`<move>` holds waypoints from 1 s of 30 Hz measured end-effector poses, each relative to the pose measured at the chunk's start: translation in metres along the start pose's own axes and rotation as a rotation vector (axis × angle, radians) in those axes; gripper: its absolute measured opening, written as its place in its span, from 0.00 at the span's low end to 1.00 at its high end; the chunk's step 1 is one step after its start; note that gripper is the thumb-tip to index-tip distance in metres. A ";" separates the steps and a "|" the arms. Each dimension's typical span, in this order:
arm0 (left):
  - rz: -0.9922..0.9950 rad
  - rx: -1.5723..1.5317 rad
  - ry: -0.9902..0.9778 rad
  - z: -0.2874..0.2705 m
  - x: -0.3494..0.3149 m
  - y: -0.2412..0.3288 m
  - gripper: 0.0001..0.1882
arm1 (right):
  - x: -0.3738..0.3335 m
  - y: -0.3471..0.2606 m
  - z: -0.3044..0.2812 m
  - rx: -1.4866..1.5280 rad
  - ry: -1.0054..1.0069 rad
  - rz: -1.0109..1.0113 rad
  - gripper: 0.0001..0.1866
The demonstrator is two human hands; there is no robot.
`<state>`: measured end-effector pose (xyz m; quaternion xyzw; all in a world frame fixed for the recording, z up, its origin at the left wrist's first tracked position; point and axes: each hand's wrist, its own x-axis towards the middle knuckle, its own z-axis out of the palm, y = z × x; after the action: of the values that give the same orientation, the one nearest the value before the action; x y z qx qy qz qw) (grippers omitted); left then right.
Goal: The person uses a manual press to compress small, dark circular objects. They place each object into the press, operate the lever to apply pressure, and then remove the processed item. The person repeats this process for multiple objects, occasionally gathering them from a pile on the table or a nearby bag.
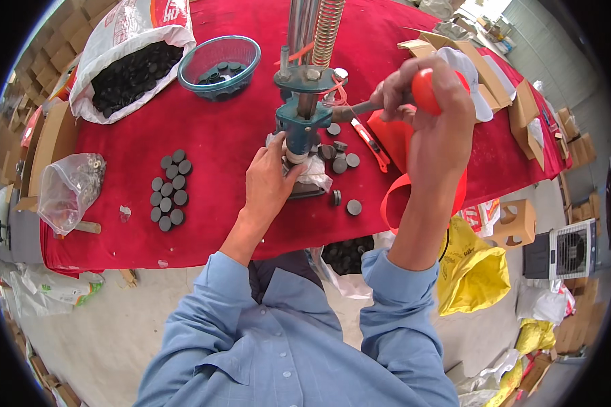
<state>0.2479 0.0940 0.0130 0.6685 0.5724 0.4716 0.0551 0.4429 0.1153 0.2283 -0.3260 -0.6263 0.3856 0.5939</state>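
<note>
A teal hand press [305, 125] stands at the upper centre of the frame, with a steel column and a coiled spring [329, 30] rising to the top edge. A lever [366, 107] runs from its body toward the right, ending at a red ball knob [426, 91]. Just right of the press, loose black discs [339, 165] lie scattered near a red-and-white utility knife [372, 148]; left of centre, another cluster of black discs [166, 202] sits in rough rows (a few touching).

The counter [231, 142] is covered in red cloth. Toward its upper left are a teal basket [195, 85] with dark pieces inside and a white sack [119, 41] spilling open on a mass of black discs; a clear bag [61, 197] slumps at the left edge. Opened cartons [485, 71] line the upper right. Beyond lies a pale floor [149, 305], with a yellow bag [475, 275] and an air cooler [569, 251] at right.

The hands are apart. The left hand [268, 178] reaches up to the press's lower end, fingers against it; whether it pinches anything there I cannot tell. The right hand [448, 108], raised higher, is wrapped around the knob, forearm upright and sleeve rolled.
</note>
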 end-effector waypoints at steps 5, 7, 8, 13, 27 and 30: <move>-0.059 -0.057 -0.025 -0.007 0.000 0.000 0.35 | -0.035 0.018 -0.007 0.112 -0.024 -0.180 0.25; -0.069 -0.038 -0.013 -0.024 0.001 -0.006 0.28 | -0.058 0.031 -0.007 0.152 -0.016 -0.269 0.25; -0.058 0.011 -0.002 -0.038 0.003 -0.015 0.24 | -0.072 0.039 -0.007 0.154 -0.009 -0.319 0.25; -0.200 0.782 0.059 -0.115 -0.002 -0.089 0.19 | -0.149 0.088 0.001 0.183 0.087 -0.304 0.30; -0.123 0.492 -0.084 -0.138 -0.026 -0.106 0.20 | -0.081 0.048 -0.014 0.179 -0.074 -0.350 0.29; -0.245 0.380 -0.154 -0.128 -0.037 -0.089 0.20 | -0.050 0.035 -0.012 0.175 -0.087 -0.307 0.27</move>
<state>0.0989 0.0344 0.0077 0.6263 0.7220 0.2926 0.0285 0.4572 0.0899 0.1729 -0.1568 -0.6578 0.3572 0.6443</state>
